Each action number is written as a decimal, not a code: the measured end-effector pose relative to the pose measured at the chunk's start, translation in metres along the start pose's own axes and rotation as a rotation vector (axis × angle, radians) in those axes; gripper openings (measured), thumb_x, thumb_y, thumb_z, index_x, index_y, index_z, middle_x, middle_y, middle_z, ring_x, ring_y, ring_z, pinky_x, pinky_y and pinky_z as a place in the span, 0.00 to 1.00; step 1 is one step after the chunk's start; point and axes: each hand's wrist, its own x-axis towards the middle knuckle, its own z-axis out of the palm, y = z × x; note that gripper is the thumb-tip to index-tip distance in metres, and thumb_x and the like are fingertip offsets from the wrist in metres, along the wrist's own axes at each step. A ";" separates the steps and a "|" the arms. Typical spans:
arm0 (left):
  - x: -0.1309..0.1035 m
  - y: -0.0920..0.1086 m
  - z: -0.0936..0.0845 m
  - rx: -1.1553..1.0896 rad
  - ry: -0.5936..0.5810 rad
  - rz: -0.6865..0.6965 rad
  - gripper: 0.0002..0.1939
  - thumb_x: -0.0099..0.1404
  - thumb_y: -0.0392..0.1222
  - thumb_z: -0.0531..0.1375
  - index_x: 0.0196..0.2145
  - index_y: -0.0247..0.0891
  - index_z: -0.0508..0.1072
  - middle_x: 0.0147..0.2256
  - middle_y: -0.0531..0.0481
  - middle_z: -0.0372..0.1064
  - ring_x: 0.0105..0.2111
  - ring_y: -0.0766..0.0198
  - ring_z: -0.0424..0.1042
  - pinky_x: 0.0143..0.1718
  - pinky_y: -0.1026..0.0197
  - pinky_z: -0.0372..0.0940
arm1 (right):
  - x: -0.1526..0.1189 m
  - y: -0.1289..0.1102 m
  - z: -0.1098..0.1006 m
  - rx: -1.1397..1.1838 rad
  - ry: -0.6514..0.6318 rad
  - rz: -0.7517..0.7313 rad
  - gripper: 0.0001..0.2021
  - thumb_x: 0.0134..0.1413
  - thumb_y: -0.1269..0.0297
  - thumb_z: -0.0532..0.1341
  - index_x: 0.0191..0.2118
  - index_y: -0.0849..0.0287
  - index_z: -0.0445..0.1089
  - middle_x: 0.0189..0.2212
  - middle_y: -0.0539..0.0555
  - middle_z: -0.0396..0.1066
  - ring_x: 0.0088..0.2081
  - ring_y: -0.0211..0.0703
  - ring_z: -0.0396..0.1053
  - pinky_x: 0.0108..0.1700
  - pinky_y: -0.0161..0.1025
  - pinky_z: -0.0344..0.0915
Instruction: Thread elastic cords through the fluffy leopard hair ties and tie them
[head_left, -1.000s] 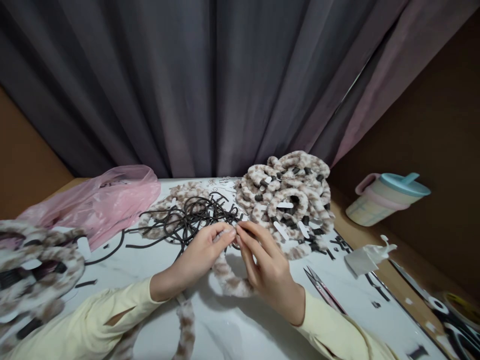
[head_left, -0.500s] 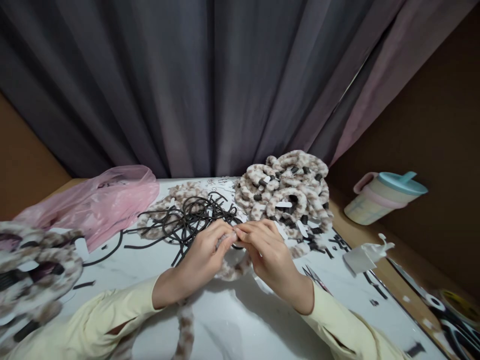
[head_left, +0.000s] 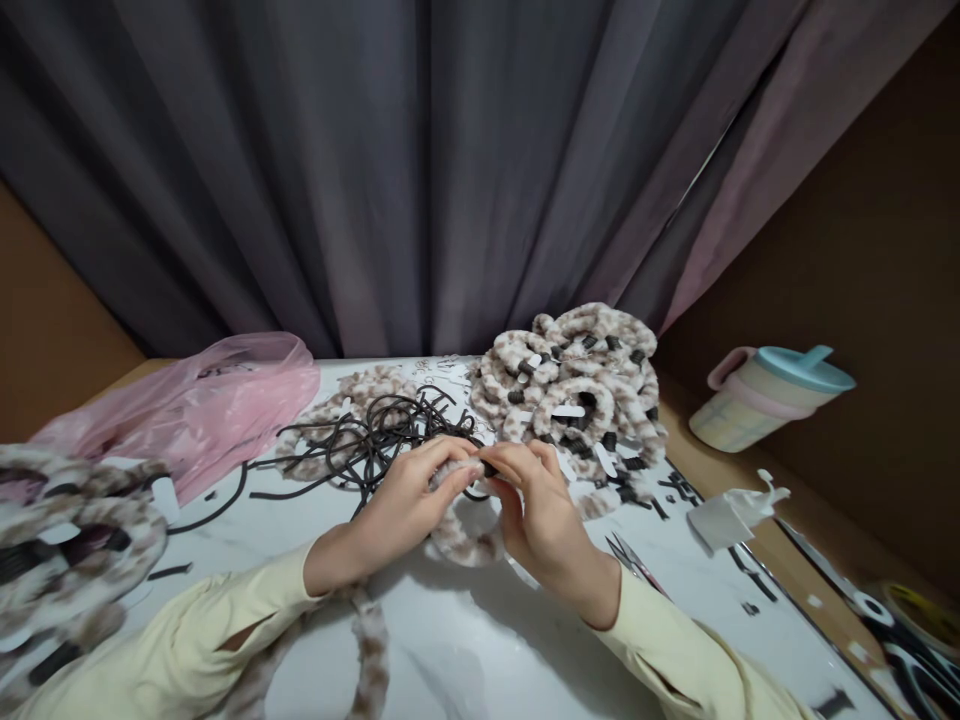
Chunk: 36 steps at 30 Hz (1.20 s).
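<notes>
A fluffy white-and-brown spotted ring (head_left: pixel 466 538) hangs between my hands at the middle of the table. My left hand (head_left: pixel 420 482) pinches its upper edge with thumb and fingers. My right hand (head_left: pixel 538 500) is closed at the same edge, where a short black cord wrap (head_left: pixel 489 468) shows between the fingertips; what the fingers beneath it hold is partly hidden. Just behind my left hand lies a tangle of black cords (head_left: pixel 375 440). A heap of similar fluffy rings (head_left: pixel 577 375) with black wraps and white tags stands behind my right hand.
More fluffy rings (head_left: pixel 97 540) lie at left beside a pink plastic bag (head_left: pixel 232 400). Small scissors (head_left: pixel 630 558) are near my right wrist. Along the right edge are a white packet (head_left: pixel 731 518), a lidded cup (head_left: pixel 757 400), black-handled scissors (head_left: pixel 900 640) and black scraps.
My right hand's fingers have shifted at the ring's upper edge, uncovering the black wrap. The fluffy section beside my left thumb shows more now.
</notes>
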 end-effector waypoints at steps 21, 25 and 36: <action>0.005 -0.004 -0.008 -0.451 -0.190 -0.386 0.19 0.57 0.51 0.60 0.18 0.34 0.70 0.17 0.53 0.66 0.21 0.68 0.63 0.28 0.65 0.57 | -0.001 0.003 -0.004 -0.048 -0.139 -0.059 0.20 0.56 0.80 0.46 0.54 0.62 0.55 0.40 0.60 0.68 0.43 0.48 0.65 0.44 0.47 0.62; 0.005 -0.002 -0.009 -0.535 -0.212 -0.423 0.19 0.58 0.51 0.59 0.17 0.34 0.68 0.13 0.56 0.58 0.16 0.71 0.54 0.22 0.66 0.50 | 0.003 0.008 -0.008 0.058 -0.174 -0.011 0.19 0.58 0.79 0.47 0.54 0.62 0.56 0.40 0.60 0.67 0.42 0.47 0.64 0.42 0.46 0.64; 0.003 0.002 -0.009 -0.514 -0.214 -0.437 0.20 0.60 0.52 0.57 0.19 0.34 0.66 0.11 0.60 0.50 0.13 0.75 0.46 0.17 0.67 0.42 | 0.017 0.017 -0.018 0.264 -0.274 0.014 0.10 0.61 0.75 0.49 0.46 0.60 0.60 0.40 0.59 0.63 0.41 0.41 0.64 0.42 0.38 0.66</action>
